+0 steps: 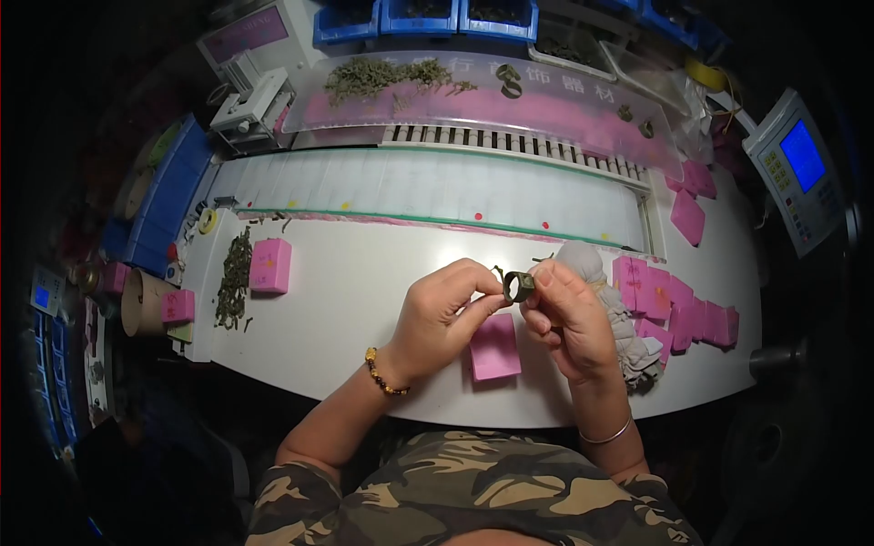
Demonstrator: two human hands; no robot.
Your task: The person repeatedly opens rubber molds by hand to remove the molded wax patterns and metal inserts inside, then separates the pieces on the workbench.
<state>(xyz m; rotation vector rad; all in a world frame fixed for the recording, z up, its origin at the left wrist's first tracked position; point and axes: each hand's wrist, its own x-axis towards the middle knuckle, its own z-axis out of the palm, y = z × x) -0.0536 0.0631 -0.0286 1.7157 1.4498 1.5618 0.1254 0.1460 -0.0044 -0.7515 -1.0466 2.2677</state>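
Note:
Just above the table, a dark green ring (518, 288) with a flat square top is pinched between the thumb and fingers of my right hand (578, 314). My left hand (451, 309) is closed in a pinch at the ring's left side, and a small green stem-like piece (498, 272) sticks up by its fingertips. Whether that piece is joined to the ring I cannot tell. Below both hands lies a pink block (494, 350). A bunched grey-white cloth (624, 332) lies beside my right hand.
Small green pieces are heaped at the left (234, 282), near another pink block (270, 266). More pink blocks (678, 305) lie right. Behind the white conveyor strip (410, 182), a translucent tray (564, 114) carries green pieces and rings. Blue bins (419, 16) line the back; a blue-screened control panel (797, 168) stands right.

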